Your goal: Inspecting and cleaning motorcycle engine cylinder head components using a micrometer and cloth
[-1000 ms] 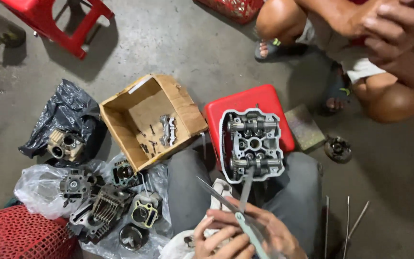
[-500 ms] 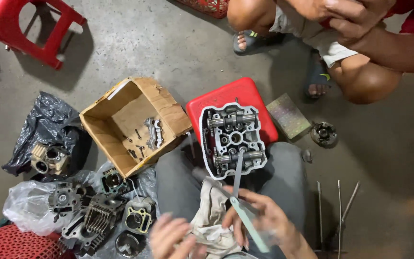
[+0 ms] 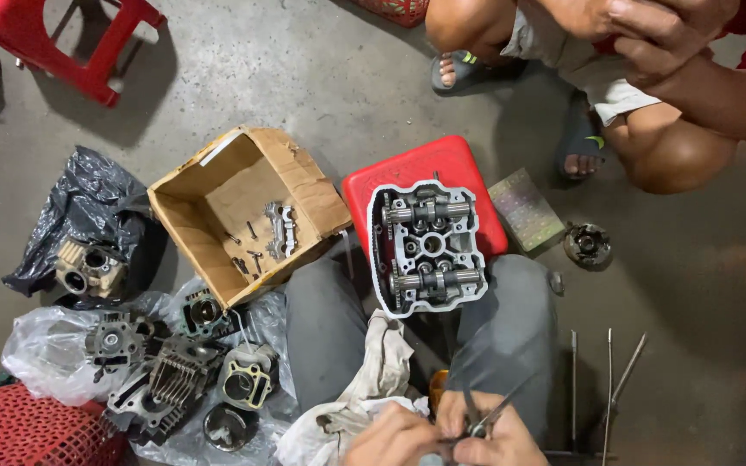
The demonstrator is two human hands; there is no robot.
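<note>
At far left a black bag held an engine part. Lower left, more engine parts lay on clear plastic. Right of them, an open box held small parts. At centre, the cylinder head rested on a red stool. At bottom centre, beside a rag, the left hand and right hand were closed together on a thin tool.
</note>
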